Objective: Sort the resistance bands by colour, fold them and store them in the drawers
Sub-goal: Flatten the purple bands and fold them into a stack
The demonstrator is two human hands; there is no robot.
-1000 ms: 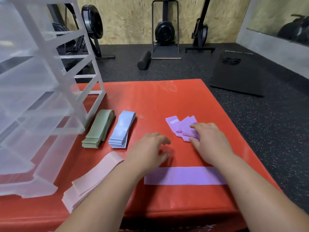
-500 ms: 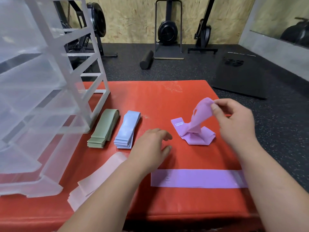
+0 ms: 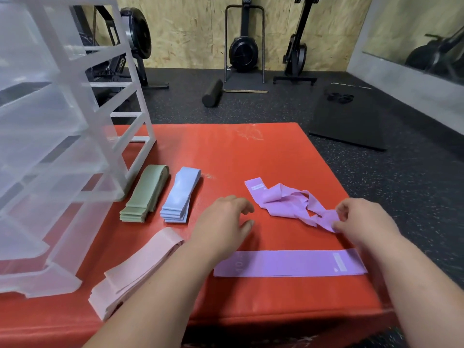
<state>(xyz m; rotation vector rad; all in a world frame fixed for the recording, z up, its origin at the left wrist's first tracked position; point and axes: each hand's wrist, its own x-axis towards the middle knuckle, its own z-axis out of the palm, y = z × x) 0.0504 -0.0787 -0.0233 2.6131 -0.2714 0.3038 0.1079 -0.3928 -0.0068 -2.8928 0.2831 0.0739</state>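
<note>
Two purple resistance bands lie by the hands on the red padded counter (image 3: 238, 151). The crumpled purple band (image 3: 283, 202) sprawls in twisted folds from just beyond the left hand (image 3: 223, 222) across to the right hand (image 3: 364, 222). Its far end lies flat and shows a small white label, while its near end is bunched. The right hand pinches that bunched end between thumb and curled fingers, low over the counter. The left hand holds nothing: palm down, fingers loosely bent and slightly spread. Whether it touches the surface I cannot tell. The two hands are apart, with the loose middle of the band just beyond the gap between them.

The flat purple band (image 3: 288, 263) lies smoothed into one straight strip nearer the person than both hands. It spans from forearm to forearm, with faint printing at its left end and a pale label near its right end.

Left of the left hand, the pink band stack (image 3: 140, 267) lies long and loosely folded, its near end fanned into layers. Beyond it, up and left of the left hand, sit the green band stack (image 3: 145, 194) and the blue band stack (image 3: 182, 194). Each is neatly layered, and they lie side by side without touching. Further left stands the translucent drawer unit (image 3: 62, 121), with frosted drawers in a white frame.
</note>
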